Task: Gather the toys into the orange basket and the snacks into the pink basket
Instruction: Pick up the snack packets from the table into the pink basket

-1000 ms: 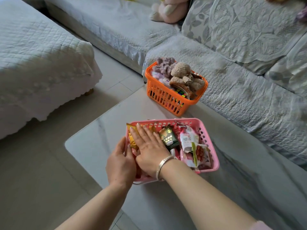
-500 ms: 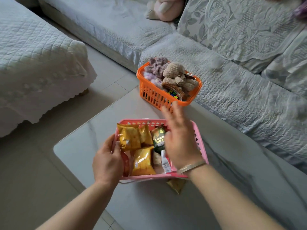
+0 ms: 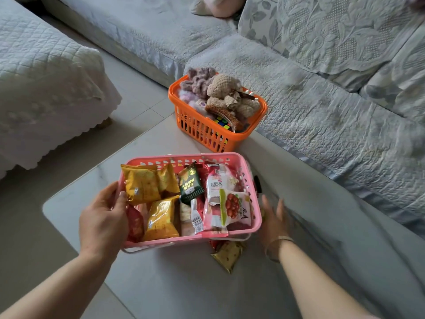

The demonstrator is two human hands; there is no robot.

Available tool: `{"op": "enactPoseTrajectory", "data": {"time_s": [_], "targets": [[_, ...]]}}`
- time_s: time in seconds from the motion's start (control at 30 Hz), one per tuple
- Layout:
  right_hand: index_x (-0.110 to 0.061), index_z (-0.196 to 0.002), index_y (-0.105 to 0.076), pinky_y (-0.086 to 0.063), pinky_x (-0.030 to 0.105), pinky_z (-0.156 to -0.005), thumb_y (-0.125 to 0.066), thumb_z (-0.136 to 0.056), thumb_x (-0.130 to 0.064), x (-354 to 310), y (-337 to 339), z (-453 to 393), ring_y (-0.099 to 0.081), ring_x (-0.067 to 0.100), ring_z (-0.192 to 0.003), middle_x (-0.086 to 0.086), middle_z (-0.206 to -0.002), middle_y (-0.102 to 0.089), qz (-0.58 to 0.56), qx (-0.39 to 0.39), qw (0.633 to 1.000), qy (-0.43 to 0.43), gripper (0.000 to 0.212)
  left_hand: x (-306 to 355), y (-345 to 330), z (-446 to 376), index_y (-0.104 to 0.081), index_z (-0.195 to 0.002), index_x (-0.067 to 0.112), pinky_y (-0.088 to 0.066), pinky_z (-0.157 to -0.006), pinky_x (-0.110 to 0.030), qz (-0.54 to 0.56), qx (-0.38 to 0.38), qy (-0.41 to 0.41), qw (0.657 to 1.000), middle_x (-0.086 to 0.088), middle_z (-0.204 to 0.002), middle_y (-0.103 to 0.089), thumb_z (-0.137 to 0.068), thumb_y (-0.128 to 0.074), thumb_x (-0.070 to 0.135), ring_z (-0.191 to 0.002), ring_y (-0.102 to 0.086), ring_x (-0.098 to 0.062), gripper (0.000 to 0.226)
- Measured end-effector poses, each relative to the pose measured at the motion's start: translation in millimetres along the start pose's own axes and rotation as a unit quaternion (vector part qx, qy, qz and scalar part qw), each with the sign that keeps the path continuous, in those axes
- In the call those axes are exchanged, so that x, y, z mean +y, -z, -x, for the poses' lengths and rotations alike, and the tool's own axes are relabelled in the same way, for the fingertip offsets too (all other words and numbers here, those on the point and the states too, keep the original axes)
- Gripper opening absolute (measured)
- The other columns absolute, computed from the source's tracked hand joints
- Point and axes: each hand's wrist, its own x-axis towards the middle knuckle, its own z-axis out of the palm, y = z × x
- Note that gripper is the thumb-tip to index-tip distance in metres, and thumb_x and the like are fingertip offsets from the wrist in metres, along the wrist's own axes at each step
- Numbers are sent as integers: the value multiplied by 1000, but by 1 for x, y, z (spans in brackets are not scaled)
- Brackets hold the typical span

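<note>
Left hand (image 3: 103, 217) grips the pink basket (image 3: 184, 241) rim, right hand (image 3: 273, 217) open beside it. Gold snack packet (image 3: 227, 255) between the wrists could get forgotten outside.

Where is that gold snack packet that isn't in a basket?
In the head view, the gold snack packet lies on the table, just outside the pink basket's near edge, between the arms.

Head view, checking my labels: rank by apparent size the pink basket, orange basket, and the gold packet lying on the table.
1. pink basket, though nearer the camera
2. orange basket
3. gold packet, clearly smallest
</note>
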Motion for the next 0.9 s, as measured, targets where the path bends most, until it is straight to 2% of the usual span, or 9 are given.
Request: {"op": "enactPoseTrajectory", "data": {"time_s": [0.07,0.13,0.2,0.3,0.47,0.6,0.7,0.77,0.9], "targets": [[-48,-144,-10,-21,58,-111,-32,-68,-72,-1,-17,-6,7,38,-144,-1,-160,-6,1,-32,999,6,83,-1,-1,0,-64,-131,24,-54,-95,-51,9,-1,7,1000,3,-106,-69,-100,-58,26,-106,-67,-25,32],[-47,-140,-20,-23,58,-109,-30,-69,-71,2,-29,-15,1,39,-144,-1,-158,-16,15,-31,999,-10,76,0,-1,0,-63,-132,25,-54,-96,-51,15,0,11,1000,4,-107,-68,-100,-58,25,-105,-67,-24,32],[-39,-131,-36,-27,53,-108,-36,-78,-61,3,-27,-13,-6,38,-144,5,-154,-25,10,-12,1000,-17,58,0,-1,2,-62,-133,26,-54,-95,-53,9,-2,15,1000,5,-109,-66,-101,-57,26,-106,-66,-24,33],[-30,-117,-48,-30,50,-107,-46,-92,-37,10,-16,-5,-11,34,-144,11,-156,-17,-48,38,998,-22,26,2,0,5,-61,-135,23,-55,-93,-54,-3,-8,11,1000,4,-108,-65,-102,-55,25,-104,-65,-25,34],[-15,-122,-54,-31,42,-106,-61,-86,-15,25,19,9,-23,39,-139,21,-154,-17,-85,154,984,-4,37,7,0,8,-60,-137,23,-55,-92,-54,-12,-13,10,1000,4,-112,-65,-102,-54,27,-107,-65,-26,35],[-6,-123,-54,-28,42,-108,-68,-80,-4,17,54,28,-27,43,-137,28,-151,-21,-118,217,968,37,45,11,0,12,-59,-137,24,-56,-92,-54,-15,-25,16,999,5,-113,-63,-103,-52,26,-106,-64,-26,35],[-8,-124,-53,-32,45,-109,-66,-81,-4,-17,79,49,-25,37,-140,25,-152,-21,-193,275,936,103,45,16,1,14,-59,-136,26,-56,-91,-55,-17,-33,25,999,3,-116,-64,-103,-51,30,-109,-65,-28,35],[-13,-125,-51,-34,46,-109,-65,-83,-9,-50,91,69,-25,32,-141,22,-153,-22,-211,292,915,180,45,19,-1,15,-57,-137,26,-56,-92,-55,-24,-39,28,999,1,-124,-63,-103,-51,32,-111,-63,-29,35],[-24,-128,-48,-31,39,-111,-63,-80,-12,-125,85,113,-23,27,-143,10,-157,-19,-134,224,905,335,52,23,1,15,-52,-136,29,-58,-86,-52,-24,-64,43,997,-2,-128,-59,-104,-47,33,-108,-63,-30,32]]}}
